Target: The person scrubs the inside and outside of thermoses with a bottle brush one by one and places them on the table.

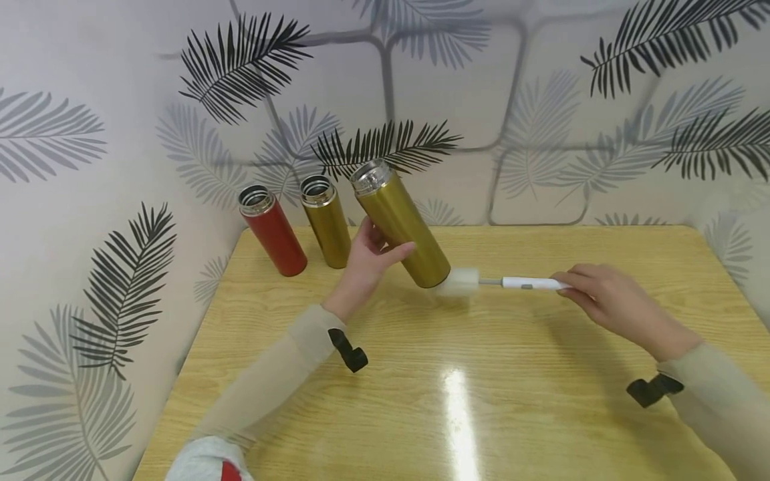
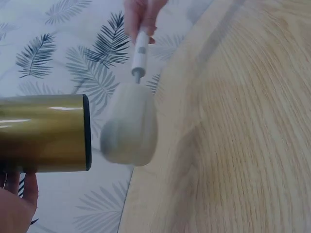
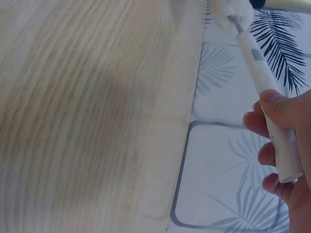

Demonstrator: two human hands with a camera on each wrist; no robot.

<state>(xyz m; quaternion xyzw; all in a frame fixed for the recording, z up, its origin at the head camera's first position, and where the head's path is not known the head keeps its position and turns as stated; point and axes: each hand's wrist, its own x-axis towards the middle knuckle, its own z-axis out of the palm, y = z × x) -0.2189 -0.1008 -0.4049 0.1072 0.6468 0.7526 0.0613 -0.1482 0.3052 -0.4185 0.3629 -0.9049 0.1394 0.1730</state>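
My left hand grips a gold thermos bottle around its side, thumb across the front. The bottle leans, its lidless steel mouth up and to the left and its dark-rimmed base down to the right. In my right hand is the white handle of a bottle brush, held between thumb and curled fingers. The brush's pale, blurred head is right by the bottle's base, on the outside. In the right wrist view the handle slants up from the fingers toward the brush head.
Two lidless thermos bottles stand at the table's back left: a red one and a smaller gold one. The wooden table meets a wall with a leaf pattern behind it.
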